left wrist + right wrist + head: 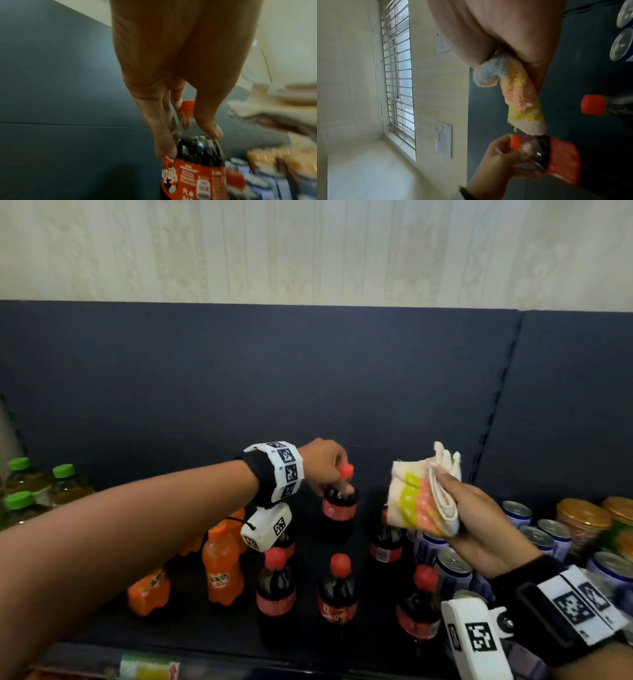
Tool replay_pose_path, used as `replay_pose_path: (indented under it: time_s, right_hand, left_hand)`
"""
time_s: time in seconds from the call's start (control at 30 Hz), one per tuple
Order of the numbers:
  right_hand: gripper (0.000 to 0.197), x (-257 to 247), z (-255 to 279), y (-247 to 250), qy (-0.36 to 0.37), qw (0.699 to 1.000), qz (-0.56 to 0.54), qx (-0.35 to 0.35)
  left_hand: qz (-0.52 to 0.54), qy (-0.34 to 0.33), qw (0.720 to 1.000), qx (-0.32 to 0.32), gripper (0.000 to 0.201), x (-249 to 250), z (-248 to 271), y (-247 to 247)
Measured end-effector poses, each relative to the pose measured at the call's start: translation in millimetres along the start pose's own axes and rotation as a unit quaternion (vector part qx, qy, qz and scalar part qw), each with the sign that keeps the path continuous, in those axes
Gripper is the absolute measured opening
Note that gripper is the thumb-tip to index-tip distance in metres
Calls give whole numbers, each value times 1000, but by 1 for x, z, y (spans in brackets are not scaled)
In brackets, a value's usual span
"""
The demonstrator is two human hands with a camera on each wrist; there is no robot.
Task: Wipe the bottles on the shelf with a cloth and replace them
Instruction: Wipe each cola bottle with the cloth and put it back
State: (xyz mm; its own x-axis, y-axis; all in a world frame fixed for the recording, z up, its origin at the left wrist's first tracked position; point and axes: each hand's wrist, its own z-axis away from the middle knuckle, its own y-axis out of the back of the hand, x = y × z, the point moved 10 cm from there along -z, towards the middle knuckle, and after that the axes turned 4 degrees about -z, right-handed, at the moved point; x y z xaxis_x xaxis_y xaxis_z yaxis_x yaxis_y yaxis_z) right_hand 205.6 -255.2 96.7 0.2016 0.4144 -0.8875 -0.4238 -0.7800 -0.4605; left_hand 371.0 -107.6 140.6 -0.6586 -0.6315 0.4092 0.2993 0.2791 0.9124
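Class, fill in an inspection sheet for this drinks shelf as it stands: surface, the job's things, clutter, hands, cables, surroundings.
Surface: dark shelf with a dark back panel.
Job's things: held cola bottle, red cap; other cola bottles stand upright on the shelf; folded striped cloth.
Clutter: orange soda bottles, green-capped bottles, cans, gold-lidded jars.
Hands: left hand grips the held cola bottle by its neck; right hand holds the cloth, apart from the bottle.
Cables: nothing seen.
Surroundings: pale wall above; barred window in the right wrist view.

A shop: shelf [205, 631] stocked with rowed drinks [337, 594].
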Motion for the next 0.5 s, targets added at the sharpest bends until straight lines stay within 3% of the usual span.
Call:
replay_pose_path:
  time_s: [0.17, 0.33, 0.5]
  right_hand:
    - [42, 9, 10, 12, -29, 999, 5, -14]
    - [42, 14, 13, 22, -32, 999, 3, -16]
    - [42, 17, 14, 8, -35, 998, -21, -47]
  left_hand:
    - [-178, 11, 979, -95, 36, -11, -12, -52]
    - [-197, 23, 967, -162, 26, -25, -15, -71]
    - [-193, 5, 970, -148, 19, -23, -18, -70]
